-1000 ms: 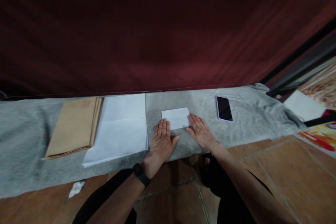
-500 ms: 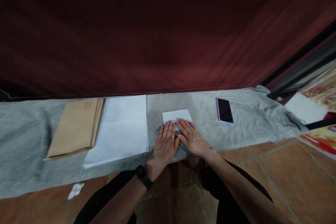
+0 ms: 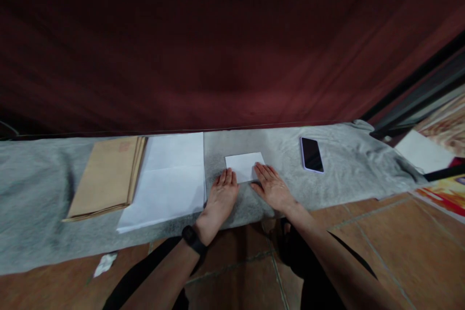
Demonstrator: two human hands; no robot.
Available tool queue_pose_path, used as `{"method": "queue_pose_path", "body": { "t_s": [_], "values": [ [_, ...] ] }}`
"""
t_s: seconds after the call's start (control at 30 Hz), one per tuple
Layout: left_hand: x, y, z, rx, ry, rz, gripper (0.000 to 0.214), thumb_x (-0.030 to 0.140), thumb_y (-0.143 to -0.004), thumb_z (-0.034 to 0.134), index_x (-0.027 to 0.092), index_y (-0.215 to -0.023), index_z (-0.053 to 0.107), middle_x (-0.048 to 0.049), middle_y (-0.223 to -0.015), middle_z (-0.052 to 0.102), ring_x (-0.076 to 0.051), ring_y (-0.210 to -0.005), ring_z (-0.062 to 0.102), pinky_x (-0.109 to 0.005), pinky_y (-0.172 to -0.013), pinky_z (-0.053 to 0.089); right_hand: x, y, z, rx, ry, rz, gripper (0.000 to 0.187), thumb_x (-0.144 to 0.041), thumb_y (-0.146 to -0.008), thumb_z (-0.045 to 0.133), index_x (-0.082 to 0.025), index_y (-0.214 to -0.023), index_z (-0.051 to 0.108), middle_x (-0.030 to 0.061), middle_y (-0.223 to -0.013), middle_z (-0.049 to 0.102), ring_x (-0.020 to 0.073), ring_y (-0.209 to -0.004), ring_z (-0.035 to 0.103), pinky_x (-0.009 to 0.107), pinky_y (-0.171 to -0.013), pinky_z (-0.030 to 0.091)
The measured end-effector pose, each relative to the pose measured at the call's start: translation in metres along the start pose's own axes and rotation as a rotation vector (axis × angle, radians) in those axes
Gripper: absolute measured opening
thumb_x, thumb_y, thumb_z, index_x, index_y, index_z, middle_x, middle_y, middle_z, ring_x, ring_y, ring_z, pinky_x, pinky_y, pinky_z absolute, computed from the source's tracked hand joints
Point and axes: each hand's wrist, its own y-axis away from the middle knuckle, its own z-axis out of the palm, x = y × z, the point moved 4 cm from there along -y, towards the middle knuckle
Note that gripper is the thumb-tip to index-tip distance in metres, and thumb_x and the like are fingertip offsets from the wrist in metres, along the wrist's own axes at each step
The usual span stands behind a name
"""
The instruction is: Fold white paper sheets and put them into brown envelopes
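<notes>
White folded paper (image 3: 243, 164) lies flat on a grey cloth (image 3: 345, 174), right in the middle, close to the person. Both hands lie flat on the cloth with the palms down. The left hand (image 3: 221, 197) is at the near left corner of the paper, and its fingers (image 3: 227, 179) are straight and held side by side, with the tips touching the paper's edge. The right hand (image 3: 273, 187) is at the near right corner, and its fingers (image 3: 262, 171) are spread a little, with the tips on the paper's right edge. Neither hand grips anything; the fingers are open and only press down. A black watch (image 3: 191, 240) sits on the left wrist.

Left of the folded paper is a pile of big white sheets (image 3: 169, 174). Just beside that pile, further left, is a pile of brown envelopes (image 3: 105, 174). A dark phone (image 3: 311, 154) lies on the cloth to the right, apart from the hands. A dark red curtain (image 3: 218, 48) hangs behind the cloth. Brown floor tiles (image 3: 385, 237) show in front of it, and a small crumpled white scrap (image 3: 105, 262) lies on them at the left.
</notes>
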Motion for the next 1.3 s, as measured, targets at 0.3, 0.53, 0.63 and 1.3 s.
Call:
{"method": "queue_pose_path", "body": {
  "t_s": [0.3,0.53,0.63,1.3],
  "values": [
    [0.004,-0.004,-0.006,0.013,-0.002,0.073,0.043,0.0,-0.089,0.038,0.009,-0.125,0.06,-0.0227,-0.137,0.059,-0.029,-0.127,0.056,-0.044,-0.1,0.047,0.003,-0.005,-0.005,-0.019,-0.062,0.042,0.055,-0.041,-0.1,0.048,-0.013,-0.148,0.048,0.0148,-0.154,0.046,0.0287,-0.14,0.046,0.048,-0.119,0.035],
    [0.007,-0.01,-0.021,0.101,0.048,0.079,0.032,0.003,-0.089,0.039,0.014,-0.102,0.066,-0.0143,-0.106,0.069,-0.028,-0.102,0.062,-0.041,-0.089,0.049,0.012,-0.006,-0.008,0.084,-0.308,0.108,0.062,-0.033,-0.096,0.051,-0.019,-0.155,0.036,0.0128,-0.156,0.043,0.0278,-0.142,0.043,0.049,-0.117,0.038],
    [-0.007,-0.014,-0.032,0.263,0.266,-0.052,0.026,0.01,-0.092,0.041,0.016,-0.096,0.066,-0.0119,-0.098,0.07,-0.027,-0.099,0.063,-0.04,-0.088,0.049,0.029,-0.009,-0.011,0.249,-0.574,0.277,0.073,-0.038,-0.093,0.053,-0.021,-0.159,0.025,0.0131,-0.16,0.037,0.0285,-0.143,0.041,0.049,-0.115,0.04],
    [0.0,-0.011,-0.009,0.251,1.89,-0.582,0.032,0.037,-0.069,0.077,0.018,-0.091,0.063,-0.0016,-0.088,0.068,-0.016,-0.082,0.065,-0.029,-0.076,0.054,0.026,-0.022,-0.002,0.212,-1.365,0.592,0.039,-0.047,-0.075,0.07,-0.023,-0.105,0.063,0.0016,-0.086,0.07,0.0207,-0.08,0.068,0.035,-0.072,0.059]
  ]
}}
